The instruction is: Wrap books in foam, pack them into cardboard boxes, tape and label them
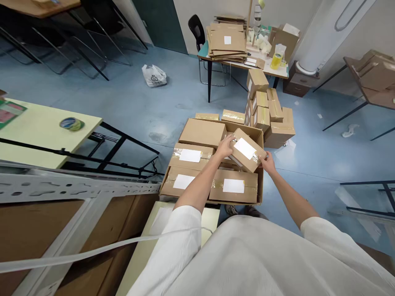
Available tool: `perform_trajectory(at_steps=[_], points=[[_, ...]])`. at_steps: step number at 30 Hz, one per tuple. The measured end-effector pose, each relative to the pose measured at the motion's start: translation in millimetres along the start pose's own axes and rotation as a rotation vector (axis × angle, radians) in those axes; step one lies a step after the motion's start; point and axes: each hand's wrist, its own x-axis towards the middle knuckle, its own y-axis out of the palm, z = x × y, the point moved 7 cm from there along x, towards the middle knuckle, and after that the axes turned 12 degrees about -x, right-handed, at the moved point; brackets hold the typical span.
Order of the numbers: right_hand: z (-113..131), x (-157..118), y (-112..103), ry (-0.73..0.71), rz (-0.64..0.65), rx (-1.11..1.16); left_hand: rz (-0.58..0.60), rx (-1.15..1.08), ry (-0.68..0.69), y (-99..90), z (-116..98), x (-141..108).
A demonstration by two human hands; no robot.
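Left hand and right hand grip opposite ends of a labelled carton above the large open box

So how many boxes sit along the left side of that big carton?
3: the far box, the middle box and the near box, which the left arm partly covers. More may be hidden underneath.
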Motion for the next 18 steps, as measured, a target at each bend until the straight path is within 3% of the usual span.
perform_trajectory(at_steps=[4,9,13,16,18], points=[[-2.4,-3.8,10.6,0.048,0.031,0.170,-0.014,0.183,-0.049,4.0,-10.9,-1.8],[-10.8,-15.7,56.6,0.238,0.038,0.334,0.016,0.326,-0.104,16.3,3.0,-31.2],[-20.3,-24.3,77.1,0.262,0.089,0.050,0.210,0.341,-0.108,49.9,22.8,-60.0],[-18.2,-21.5,80.9,0.132,0.134,-0.277,0.263,0.401,-0.138,64.7,36.1,-76.2],[-9.8,-17.6,89.3,0.004,0.148,-0.345,0.272,0.430,-0.143,67.7,41.0,-83.5]])
